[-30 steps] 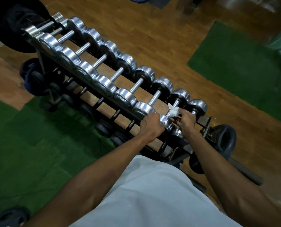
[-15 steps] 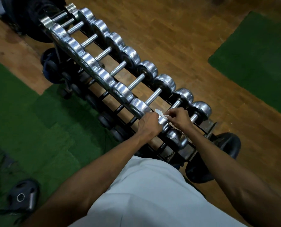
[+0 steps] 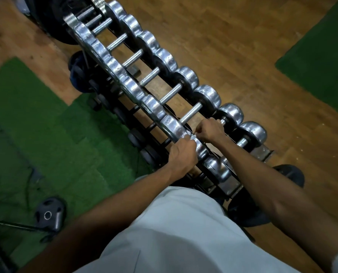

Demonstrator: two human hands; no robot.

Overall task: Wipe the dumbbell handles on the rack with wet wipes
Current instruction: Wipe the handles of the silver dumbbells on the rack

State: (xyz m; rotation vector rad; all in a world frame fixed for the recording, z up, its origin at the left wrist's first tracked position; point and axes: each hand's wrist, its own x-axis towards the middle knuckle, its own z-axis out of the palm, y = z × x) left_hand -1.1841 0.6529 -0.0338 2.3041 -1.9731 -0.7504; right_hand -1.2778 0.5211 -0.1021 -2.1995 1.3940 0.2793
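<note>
Right hand fingers curled round handle of second-nearest dumbbell on rack, wipe barely visible beneath; left hand grips that dumbbell's near head; best to twist wipe along full handle, steadying head firmly.

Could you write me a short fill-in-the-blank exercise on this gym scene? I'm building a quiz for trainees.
1. The right hand is curled round the ____ of a chrome dumbbell.
2. The left hand grips the near ____ of that same dumbbell.
3. The green mats lie on a ____ floor.
4. A dark weight plate lies on the mat to the person's ____.

Missing words: handle; head; wooden; left
</note>
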